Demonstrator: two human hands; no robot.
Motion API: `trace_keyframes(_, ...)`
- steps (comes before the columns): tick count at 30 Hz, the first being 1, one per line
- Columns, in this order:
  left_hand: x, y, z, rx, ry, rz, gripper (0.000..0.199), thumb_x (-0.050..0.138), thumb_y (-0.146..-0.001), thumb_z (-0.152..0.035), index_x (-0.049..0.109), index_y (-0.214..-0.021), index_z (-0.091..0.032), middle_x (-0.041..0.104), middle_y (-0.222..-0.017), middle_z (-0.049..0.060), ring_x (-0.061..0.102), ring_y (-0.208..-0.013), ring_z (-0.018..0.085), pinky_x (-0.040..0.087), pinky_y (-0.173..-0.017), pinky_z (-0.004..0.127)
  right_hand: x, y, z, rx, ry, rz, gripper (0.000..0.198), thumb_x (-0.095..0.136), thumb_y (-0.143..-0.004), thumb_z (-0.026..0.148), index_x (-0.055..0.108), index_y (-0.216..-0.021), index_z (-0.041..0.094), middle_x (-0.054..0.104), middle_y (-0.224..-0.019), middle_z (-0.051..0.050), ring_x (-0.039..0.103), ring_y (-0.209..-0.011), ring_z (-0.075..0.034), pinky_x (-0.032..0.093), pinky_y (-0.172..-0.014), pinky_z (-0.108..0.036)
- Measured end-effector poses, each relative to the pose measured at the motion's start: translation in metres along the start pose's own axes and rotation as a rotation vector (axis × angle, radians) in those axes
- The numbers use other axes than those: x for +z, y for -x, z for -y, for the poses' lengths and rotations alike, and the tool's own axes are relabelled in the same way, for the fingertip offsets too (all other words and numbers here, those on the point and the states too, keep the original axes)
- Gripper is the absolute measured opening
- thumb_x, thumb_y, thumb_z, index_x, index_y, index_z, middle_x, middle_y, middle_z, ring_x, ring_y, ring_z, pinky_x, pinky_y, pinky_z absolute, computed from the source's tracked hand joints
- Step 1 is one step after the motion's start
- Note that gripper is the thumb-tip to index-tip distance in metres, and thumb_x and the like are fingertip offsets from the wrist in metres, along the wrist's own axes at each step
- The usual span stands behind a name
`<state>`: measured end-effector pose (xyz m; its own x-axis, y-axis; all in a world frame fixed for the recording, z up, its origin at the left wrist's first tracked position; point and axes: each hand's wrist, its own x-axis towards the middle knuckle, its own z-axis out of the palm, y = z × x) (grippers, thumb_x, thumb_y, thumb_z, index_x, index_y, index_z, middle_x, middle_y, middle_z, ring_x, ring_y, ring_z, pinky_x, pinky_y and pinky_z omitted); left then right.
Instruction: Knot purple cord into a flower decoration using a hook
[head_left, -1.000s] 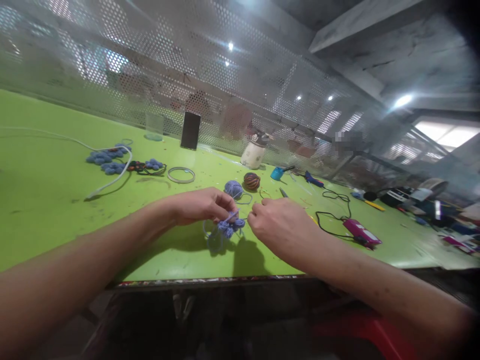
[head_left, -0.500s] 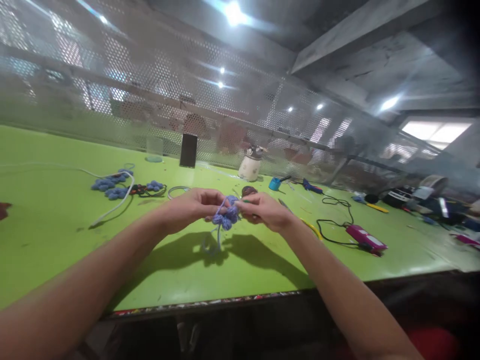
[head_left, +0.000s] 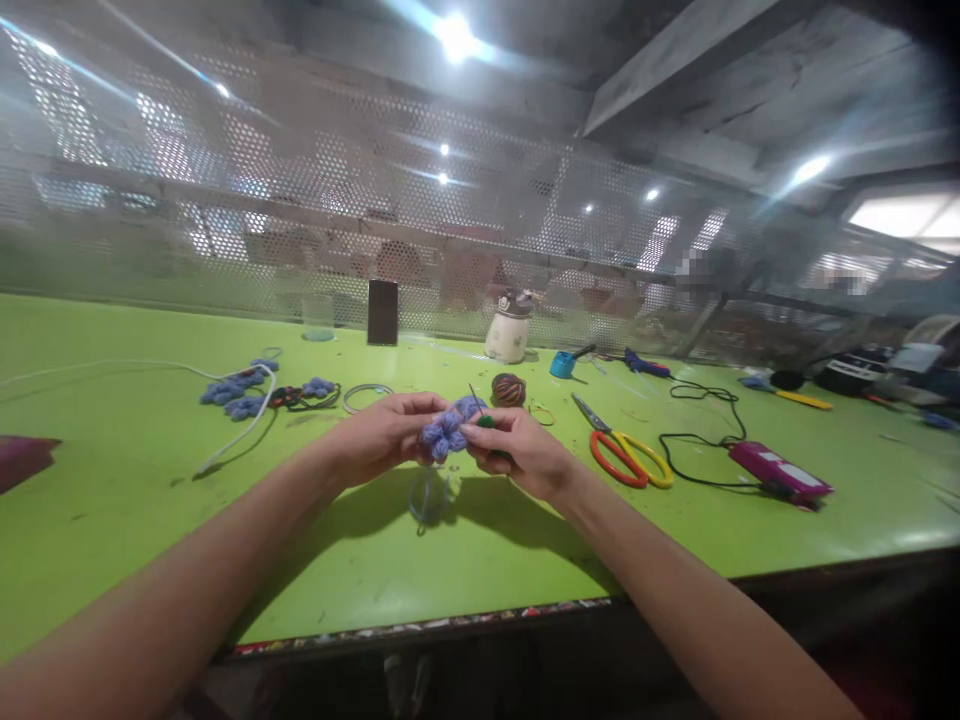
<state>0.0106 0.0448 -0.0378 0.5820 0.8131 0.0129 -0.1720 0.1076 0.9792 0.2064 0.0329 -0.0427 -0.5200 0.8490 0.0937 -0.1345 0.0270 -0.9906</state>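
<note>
My left hand (head_left: 390, 432) is closed on a purple-blue crocheted flower (head_left: 444, 436), which it holds up over the table. A crochet hook (head_left: 487, 422) with a green handle and a thin dark shaft is pinched in my right hand (head_left: 525, 445), beside the flower. The right fingertips meet the flower's right edge; whether they grip it too I cannot tell. Loose yarn (head_left: 427, 500) of the same colour dangles beneath. Just behind the hands sits a ball of brown multicoloured yarn (head_left: 509, 390).
Scissors (head_left: 621, 458) with orange and yellow handles lie right of my hands. Further right are a magenta box (head_left: 780, 472) on a black cord and a blue pot (head_left: 562, 364). More crocheted flowers (head_left: 244, 390) and a white cable (head_left: 240, 432) lie left. A cream jar (head_left: 508, 330) and phone (head_left: 382, 312) stand behind.
The view has shifted a little. My right hand has turned, so the green hook and its shaft now show more plainly. The scissors and the yarn ball have come into fuller sight.
</note>
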Motion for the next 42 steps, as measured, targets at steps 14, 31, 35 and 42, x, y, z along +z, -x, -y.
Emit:
trace_keyframes(14, 0.004, 0.001, -0.004, 0.077, 0.004, -0.055, 0.014, 0.069, -0.077, -0.024, 0.063, -0.083, -0.012, 0.058, -0.074, 0.001, 0.048, -0.063, 0.008, 0.035, -0.057, 0.02, -0.003, 0.0, 0.0, -0.025, -0.028, -0.077, 0.015, 0.07, -0.067, 0.023, 0.06, -0.066, 0.012, 0.049, -0.051, 0.004, 0.038, -0.042, -0.005, 0.018, -0.041, -0.021)
trace_keyframes(31, 0.002, 0.006, -0.005, 0.094, -0.198, 0.056, 0.024, 0.063, -0.083, -0.034, 0.06, -0.104, -0.022, 0.057, -0.078, -0.002, 0.05, -0.064, 0.009, 0.035, -0.058, 0.024, -0.014, 0.0, 0.011, -0.148, 0.125, -0.246, 0.026, 0.071, -0.072, 0.036, 0.068, -0.079, 0.011, 0.045, -0.058, 0.003, 0.03, -0.045, -0.004, 0.015, -0.043, -0.024)
trace_keyframes(35, 0.001, 0.007, -0.006, 0.102, -0.162, 0.072, 0.02, 0.063, -0.083, -0.032, 0.061, -0.099, -0.02, 0.06, -0.085, 0.0, 0.053, -0.068, 0.01, 0.038, -0.062, 0.024, -0.008, 0.006, 0.01, -0.051, 0.096, -0.072, 0.022, 0.07, -0.073, 0.032, 0.065, -0.073, 0.011, 0.045, -0.058, 0.003, 0.033, -0.046, -0.004, 0.017, -0.044, -0.023)
trace_keyframes(42, -0.002, 0.008, -0.007, 0.129, -0.106, 0.128, 0.015, 0.064, -0.083, -0.027, 0.065, -0.095, -0.018, 0.065, -0.086, 0.003, 0.057, -0.074, 0.012, 0.04, -0.067, 0.024, 0.004, 0.009, 0.004, 0.064, -0.075, 0.076, 0.025, 0.076, -0.067, 0.028, 0.057, -0.065, 0.012, 0.044, -0.056, 0.005, 0.032, -0.044, -0.003, 0.015, -0.044, -0.022)
